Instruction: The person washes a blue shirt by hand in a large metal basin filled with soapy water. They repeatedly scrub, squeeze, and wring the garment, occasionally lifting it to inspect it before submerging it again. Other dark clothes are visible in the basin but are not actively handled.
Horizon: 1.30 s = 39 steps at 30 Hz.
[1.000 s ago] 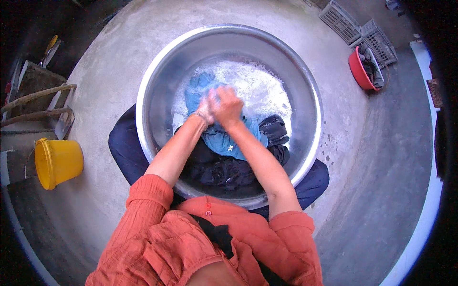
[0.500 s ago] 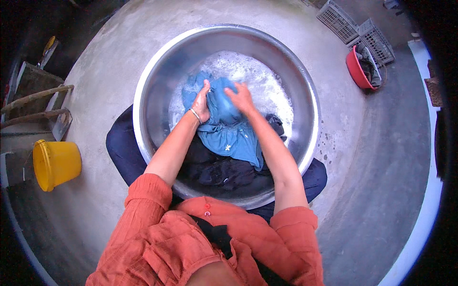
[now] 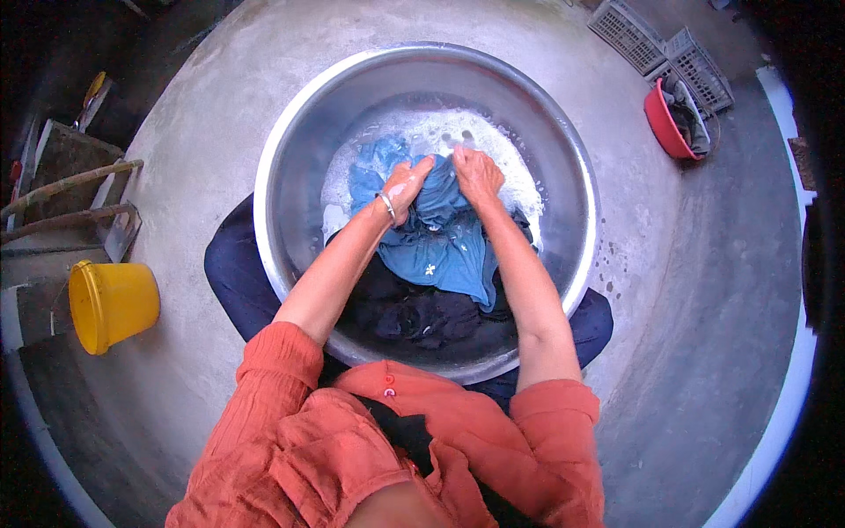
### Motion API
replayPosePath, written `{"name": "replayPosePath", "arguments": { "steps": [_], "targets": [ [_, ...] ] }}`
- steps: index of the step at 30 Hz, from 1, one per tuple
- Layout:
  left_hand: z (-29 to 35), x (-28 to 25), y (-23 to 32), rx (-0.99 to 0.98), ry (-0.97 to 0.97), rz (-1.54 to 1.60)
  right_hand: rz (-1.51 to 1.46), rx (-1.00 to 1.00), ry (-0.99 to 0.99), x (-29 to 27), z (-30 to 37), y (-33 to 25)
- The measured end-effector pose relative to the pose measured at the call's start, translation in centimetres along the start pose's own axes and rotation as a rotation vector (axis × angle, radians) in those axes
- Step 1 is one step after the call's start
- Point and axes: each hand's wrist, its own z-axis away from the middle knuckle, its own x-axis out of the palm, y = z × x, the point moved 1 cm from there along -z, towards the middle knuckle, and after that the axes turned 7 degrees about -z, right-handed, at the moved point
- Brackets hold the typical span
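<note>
A wet blue garment (image 3: 449, 260) with small white flower shapes lies bunched in a large round metal basin (image 3: 295, 176). My left hand (image 3: 407, 189), with a bracelet at the wrist, is closed on the garment's left side. Closed round a fold at its upper right is my right hand (image 3: 478, 176), knuckles up. The cloth between the two hands is gathered and raised. White suds (image 3: 515, 180) float on the water around and beyond it. Dark wet clothes (image 3: 414, 317) rest in the near part of the basin, partly beneath the blue garment.
My bent legs flank the basin on the concrete floor (image 3: 202, 150). A yellow bucket (image 3: 128, 304) stands at the left, near wooden poles (image 3: 79, 187). At the far right are a red tub (image 3: 669, 128) holding dark cloth and grey plastic crates (image 3: 629, 35).
My right hand, fingers apart before, has closed on the blue cloth. The left hand has shifted rightward and turned over the cloth, bringing the hands closer together. The view has shifted slightly.
</note>
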Motion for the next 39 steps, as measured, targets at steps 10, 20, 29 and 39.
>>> {"name": "replayPosePath", "arguments": {
  "steps": [10,20,29,39],
  "targets": [
    [1.8,-2.4,3.9,0.758,-0.304,-0.518,-0.268,-0.599,-0.513,-3.2,5.9,0.1],
    [-0.7,-7.0,-0.7,1.105,-0.27,-1.343,-0.567,-0.653,-0.408,-9.8,15.6,-5.0],
    [0.1,-8.2,8.7,0.704,-0.121,-0.528,-0.762,-0.164,0.134,-11.8,7.0,2.6],
    [-6.5,-7.9,-2.8,0.433,0.282,-1.234,0.048,-0.121,0.056,0.4,-1.4,5.3]
  ]
}}
